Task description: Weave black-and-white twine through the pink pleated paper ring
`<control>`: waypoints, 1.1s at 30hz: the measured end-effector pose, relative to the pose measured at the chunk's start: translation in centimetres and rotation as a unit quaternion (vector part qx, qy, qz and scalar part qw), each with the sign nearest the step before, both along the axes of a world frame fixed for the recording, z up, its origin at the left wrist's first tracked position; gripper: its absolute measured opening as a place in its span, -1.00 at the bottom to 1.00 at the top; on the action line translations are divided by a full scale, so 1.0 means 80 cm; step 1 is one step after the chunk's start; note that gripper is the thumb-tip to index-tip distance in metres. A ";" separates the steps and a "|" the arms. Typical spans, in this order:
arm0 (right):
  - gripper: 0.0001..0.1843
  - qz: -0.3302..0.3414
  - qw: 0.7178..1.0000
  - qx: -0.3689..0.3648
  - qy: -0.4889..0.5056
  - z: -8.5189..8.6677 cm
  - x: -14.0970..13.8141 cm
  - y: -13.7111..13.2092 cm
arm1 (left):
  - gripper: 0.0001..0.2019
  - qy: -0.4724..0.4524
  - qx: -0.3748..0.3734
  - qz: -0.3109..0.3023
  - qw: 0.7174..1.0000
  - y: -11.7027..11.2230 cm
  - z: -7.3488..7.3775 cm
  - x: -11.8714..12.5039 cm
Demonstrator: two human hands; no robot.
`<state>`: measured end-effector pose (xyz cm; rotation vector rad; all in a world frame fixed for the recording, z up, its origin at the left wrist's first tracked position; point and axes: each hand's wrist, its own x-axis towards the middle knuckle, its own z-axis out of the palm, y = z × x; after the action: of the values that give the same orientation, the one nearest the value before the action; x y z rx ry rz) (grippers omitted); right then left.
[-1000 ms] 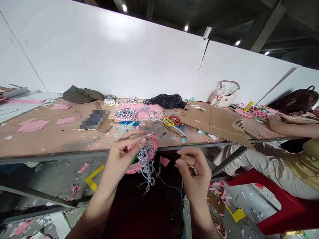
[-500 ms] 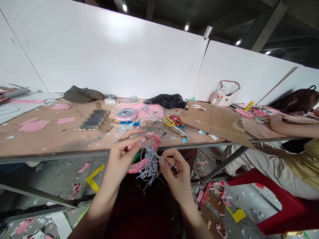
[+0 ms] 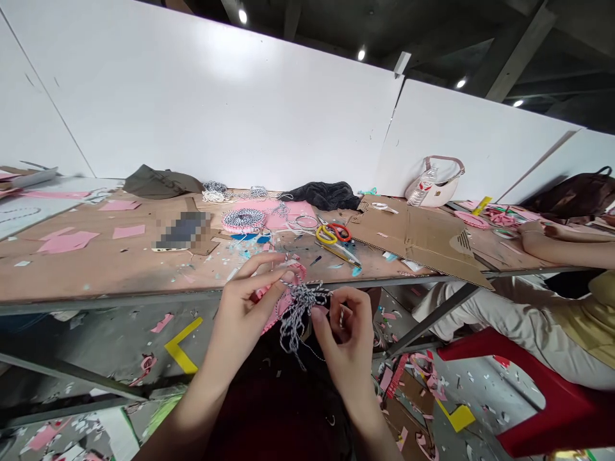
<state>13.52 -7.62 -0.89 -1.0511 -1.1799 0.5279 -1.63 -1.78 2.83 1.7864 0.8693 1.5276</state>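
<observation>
A bunch of black-and-white cord (image 3: 298, 310) hangs in front of a pink ruffled ring (image 3: 273, 314), just off the table's front edge. Pinched between the thumb and fingers of my left hand (image 3: 252, 294) is the cord at its upper left; the ring passes behind these fingers. My right hand (image 3: 346, 330) is closed on cord at the bunch's right side, with the fingers curled. Loose cord ends dangle below, between both hands. Part of the ring is hidden by the cord and my fingers.
On the table (image 3: 110, 269) lie a phone (image 3: 180, 232), a cord-wound pink disc (image 3: 243, 219), yellow scissors (image 3: 327, 234), red scissors (image 3: 340, 232) and cardboard (image 3: 413, 234). A cap (image 3: 161, 182) lies by the wall. At right, a person's arm (image 3: 562, 246) rests near a red stool (image 3: 523, 390).
My hands have shifted slightly right. The cord bunch has turned up and rightward toward my right fingers, and the ring behind it has tilted. Things on the table stay put.
</observation>
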 end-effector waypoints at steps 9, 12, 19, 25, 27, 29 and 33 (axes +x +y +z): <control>-0.66 0.013 0.997 0.018 0.070 0.006 -0.009 0.009 | -0.85 0.012 0.011 0.027 1.000 0.003 0.002 -0.004; -0.64 0.012 1.000 0.007 0.010 0.008 -0.015 0.007 | -0.82 0.009 0.010 0.011 1.000 0.003 0.002 -0.003; -0.86 -0.079 0.971 0.107 -0.200 0.003 -0.036 0.010 | -0.82 -0.013 -0.015 -0.013 1.000 0.001 -0.002 0.000; -0.81 -0.080 0.975 0.134 -0.159 0.003 -0.029 0.016 | -0.79 -0.012 -0.028 -0.062 0.998 0.003 0.002 -0.003; -0.84 -0.067 0.982 0.125 -0.125 0.004 -0.022 0.016 | -0.76 0.014 -0.034 -0.093 0.995 0.003 0.005 -0.007; -0.90 -0.047 0.987 0.117 -0.097 0.006 -0.016 0.016 | -0.75 0.029 -0.053 -0.125 0.990 0.002 0.006 -0.011; -0.93 0.004 0.994 0.097 -0.054 0.010 -0.009 0.017 | -0.79 0.040 -0.045 -0.147 0.987 0.002 0.005 -0.016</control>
<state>12.80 -6.27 -0.12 -0.9184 -1.3034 0.3572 -2.90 -1.59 3.25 1.8266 0.6652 1.2180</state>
